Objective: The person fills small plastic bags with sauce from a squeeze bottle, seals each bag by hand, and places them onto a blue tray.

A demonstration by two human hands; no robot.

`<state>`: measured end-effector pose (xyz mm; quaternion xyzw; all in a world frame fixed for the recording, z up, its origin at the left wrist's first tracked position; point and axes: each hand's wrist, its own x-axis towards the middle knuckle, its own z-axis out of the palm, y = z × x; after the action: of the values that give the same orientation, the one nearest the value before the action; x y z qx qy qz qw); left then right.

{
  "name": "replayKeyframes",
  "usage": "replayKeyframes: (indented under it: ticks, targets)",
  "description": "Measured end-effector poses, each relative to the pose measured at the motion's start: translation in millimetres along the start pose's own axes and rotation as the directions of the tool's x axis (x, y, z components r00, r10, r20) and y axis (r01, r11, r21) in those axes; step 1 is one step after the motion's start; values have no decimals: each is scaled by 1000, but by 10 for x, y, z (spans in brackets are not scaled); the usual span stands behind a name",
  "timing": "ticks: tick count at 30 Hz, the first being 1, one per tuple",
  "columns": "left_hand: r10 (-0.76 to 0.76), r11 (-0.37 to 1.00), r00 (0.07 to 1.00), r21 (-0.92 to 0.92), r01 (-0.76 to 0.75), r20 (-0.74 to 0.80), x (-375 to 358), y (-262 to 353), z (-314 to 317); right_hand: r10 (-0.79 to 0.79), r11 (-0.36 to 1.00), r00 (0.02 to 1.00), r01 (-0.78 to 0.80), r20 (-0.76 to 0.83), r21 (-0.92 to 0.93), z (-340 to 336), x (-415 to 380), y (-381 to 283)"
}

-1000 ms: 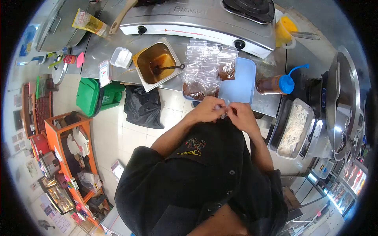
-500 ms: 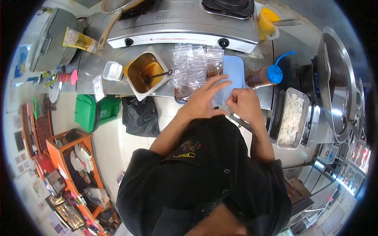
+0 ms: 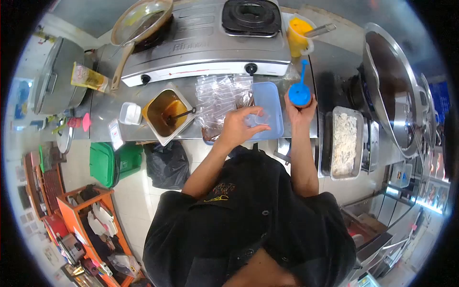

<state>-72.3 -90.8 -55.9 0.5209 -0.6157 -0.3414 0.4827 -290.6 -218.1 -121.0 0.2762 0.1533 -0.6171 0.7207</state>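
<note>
My left hand [image 3: 237,128] is curved in a C shape, with a small clear plastic bag [image 3: 258,118] between thumb and fingers, over a light blue tray [image 3: 272,98]. The bag is see-through and hard to make out. To the right, my right hand [image 3: 301,115] grips a squeeze bottle with a blue cap [image 3: 300,94] and a blue stopper strap sticking up. The bottle's body is mostly hidden below the cap. Left of the tray lie several clear zip bags [image 3: 215,98] in overlapping rows, some with dark brown sauce at their bottoms.
A metal pan of brown sauce [image 3: 155,106] with a black ladle [image 3: 182,114] stands left of the bags. Behind is a gas stove [image 3: 201,52] with a frying pan [image 3: 143,21]. A yellow-filled jug [image 3: 298,38] stands back right; a tray of floury food [image 3: 345,143] is at right.
My right hand has gone from a fist beside my left hand to around the squeeze bottle. My left hand stays over the tray. The view has shifted, showing more of the stove.
</note>
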Motion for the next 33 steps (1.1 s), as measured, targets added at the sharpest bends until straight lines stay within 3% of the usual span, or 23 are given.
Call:
replayKeyframes:
  ticks: [1,3,5,7,9,15,19,21,22,24,26,28,29,31,32,33]
  targets:
    - [23,998,1000,57,-22,-20,13,9,-13,-179,935,969,222,172,-276,27,-124,142]
    - [30,992,998,123,-24,-49,13,31,-62,-130,929,968,195,215,-314,132,-390,279]
    - [75,971,996,233,-61,-49,17,64,-100,-158,804,931,315,329,-505,177,-549,349]
    - [125,957,991,272,-105,-55,11,15,-85,-218,772,923,361,316,-523,252,-694,489]
    - [181,940,982,305,-156,-55,11,-11,-69,-472,465,719,694,509,-549,306,-748,572]
    - [198,918,980,357,-174,-31,-16,-37,-37,-461,290,620,781,635,-553,346,-764,516]
    - [113,943,993,316,-100,-24,-20,3,-30,-448,318,631,774,633,-547,366,-797,555]
    - [97,955,995,283,-86,-25,-39,32,-27,-470,392,745,656,473,-644,387,-869,602]
    - [36,983,999,181,-31,-23,-42,56,-29,-475,388,739,663,477,-640,373,-864,566]
    - [-5,998,1000,66,5,-3,-34,61,3,-191,733,965,260,177,-629,287,-781,413]
    - [-26,995,997,-99,19,-67,-52,-6,56,-161,805,972,231,173,-547,53,-527,229]
    - [-17,992,998,-126,11,-53,-43,11,59,-18,942,997,41,71,-334,-121,-326,55]
    - [-20,990,999,-141,13,-49,-33,13,58,-22,942,997,46,75,-334,-119,-250,-67]
    - [-93,980,995,-182,83,-43,3,120,19,197,980,974,-199,-115,-9,-50,-164,-199]
    - [-171,961,985,-224,160,-30,-25,157,4,300,953,949,-293,-100,79,-26,-164,-248]
    - [-180,961,983,-218,168,-34,-35,128,7,308,950,945,-300,-109,83,-39,-184,-259]
